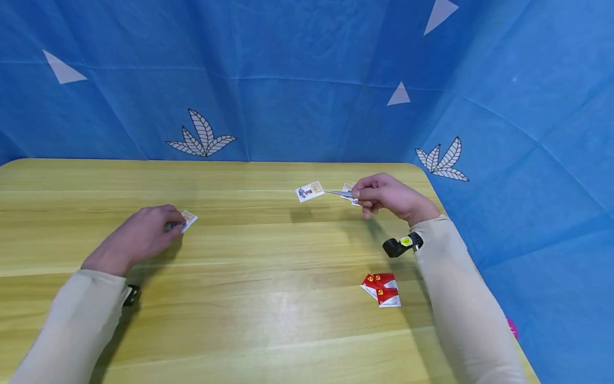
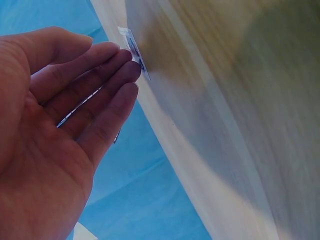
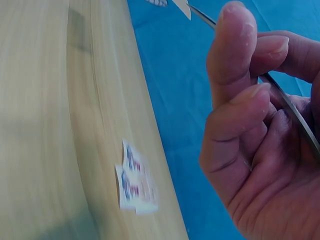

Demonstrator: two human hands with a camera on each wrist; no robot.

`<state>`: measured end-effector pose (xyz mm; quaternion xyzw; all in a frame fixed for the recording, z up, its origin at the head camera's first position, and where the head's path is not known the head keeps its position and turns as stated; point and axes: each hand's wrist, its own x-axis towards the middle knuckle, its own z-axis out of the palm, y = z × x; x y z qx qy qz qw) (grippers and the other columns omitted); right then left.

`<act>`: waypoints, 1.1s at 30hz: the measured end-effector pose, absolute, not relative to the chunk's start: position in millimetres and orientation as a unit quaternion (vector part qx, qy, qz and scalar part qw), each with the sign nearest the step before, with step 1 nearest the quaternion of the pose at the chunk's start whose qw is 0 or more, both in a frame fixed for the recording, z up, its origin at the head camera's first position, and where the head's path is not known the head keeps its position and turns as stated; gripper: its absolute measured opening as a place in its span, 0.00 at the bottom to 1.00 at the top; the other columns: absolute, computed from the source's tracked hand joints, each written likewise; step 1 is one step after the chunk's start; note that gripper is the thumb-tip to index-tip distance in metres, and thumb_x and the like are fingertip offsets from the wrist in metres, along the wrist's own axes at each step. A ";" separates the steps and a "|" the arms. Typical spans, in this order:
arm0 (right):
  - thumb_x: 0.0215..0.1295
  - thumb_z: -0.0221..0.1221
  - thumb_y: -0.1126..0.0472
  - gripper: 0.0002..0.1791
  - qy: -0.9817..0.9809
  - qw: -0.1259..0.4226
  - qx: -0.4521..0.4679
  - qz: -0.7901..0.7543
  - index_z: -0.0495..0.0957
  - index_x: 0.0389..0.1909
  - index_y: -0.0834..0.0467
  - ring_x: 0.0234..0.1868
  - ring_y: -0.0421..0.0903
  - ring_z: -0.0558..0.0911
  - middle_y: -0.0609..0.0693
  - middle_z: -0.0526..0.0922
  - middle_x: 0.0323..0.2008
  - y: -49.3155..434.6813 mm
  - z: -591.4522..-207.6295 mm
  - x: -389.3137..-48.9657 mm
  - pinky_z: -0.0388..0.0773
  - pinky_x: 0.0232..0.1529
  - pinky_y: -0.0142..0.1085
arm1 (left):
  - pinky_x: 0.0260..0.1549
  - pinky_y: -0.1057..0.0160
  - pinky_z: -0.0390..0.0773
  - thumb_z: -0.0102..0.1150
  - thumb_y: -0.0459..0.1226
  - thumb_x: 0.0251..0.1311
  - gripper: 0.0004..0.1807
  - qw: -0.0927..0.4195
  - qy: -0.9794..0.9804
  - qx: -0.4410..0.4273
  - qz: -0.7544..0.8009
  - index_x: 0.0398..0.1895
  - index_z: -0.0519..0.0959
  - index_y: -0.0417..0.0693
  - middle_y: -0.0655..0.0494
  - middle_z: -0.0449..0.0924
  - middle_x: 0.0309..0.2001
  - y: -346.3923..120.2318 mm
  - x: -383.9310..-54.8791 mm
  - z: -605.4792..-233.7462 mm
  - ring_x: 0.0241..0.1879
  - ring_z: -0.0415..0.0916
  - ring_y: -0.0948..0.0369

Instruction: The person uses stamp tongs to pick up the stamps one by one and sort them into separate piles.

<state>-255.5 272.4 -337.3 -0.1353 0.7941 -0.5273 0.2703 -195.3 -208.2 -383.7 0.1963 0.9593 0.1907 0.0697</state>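
My right hand (image 1: 384, 194) pinches metal tweezers (image 1: 338, 192) between thumb and fingers. At the tweezer tips is a small white-bordered stamp (image 1: 310, 191), raised above the table, its shadow falling below it. Two overlapping stamps (image 3: 135, 182) lie on the wood behind that hand and are partly covered by it in the head view. Over on the left, my left hand (image 1: 148, 234) is low over the table with its fingers loosely bent. Its fingertips are right at another stamp (image 1: 189, 220), while the thumb stays apart from the fingers (image 2: 107, 97).
Several red stamps (image 1: 382, 289) with yellow emblems lie overlapping on the wooden table (image 1: 268, 256), nearer to me on the right. A blue cloth (image 1: 307, 80) with printed leaves and triangles hangs behind the table and along its right side.
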 end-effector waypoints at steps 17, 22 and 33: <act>0.75 0.50 0.64 0.11 0.814 0.254 -0.112 -0.510 0.72 0.41 0.70 0.23 0.51 0.79 0.54 0.68 0.22 330.1 -352.0 -259.9 0.76 0.30 0.41 | 0.51 0.37 0.71 0.56 0.33 0.67 0.14 0.072 0.962 0.185 0.186 0.48 0.81 0.30 0.32 0.76 0.53 -208.2 -192.2 -384.3 0.52 0.73 0.36; 0.75 0.50 0.63 0.12 0.816 0.245 -0.097 -0.514 0.71 0.41 0.72 0.23 0.49 0.79 0.54 0.69 0.22 343.8 -359.7 -261.4 0.77 0.31 0.42 | 0.51 0.37 0.70 0.56 0.33 0.67 0.14 0.079 0.963 0.183 0.184 0.49 0.81 0.30 0.32 0.75 0.54 -207.4 -191.4 -384.4 0.53 0.72 0.35; 0.76 0.48 0.64 0.17 0.817 0.249 -0.059 -0.517 0.68 0.47 0.78 0.24 0.47 0.79 0.54 0.70 0.23 362.2 -375.6 -262.3 0.79 0.34 0.40 | 0.51 0.37 0.71 0.55 0.34 0.68 0.15 0.084 0.964 0.175 0.181 0.50 0.80 0.31 0.33 0.75 0.55 -204.1 -188.9 -383.9 0.53 0.73 0.37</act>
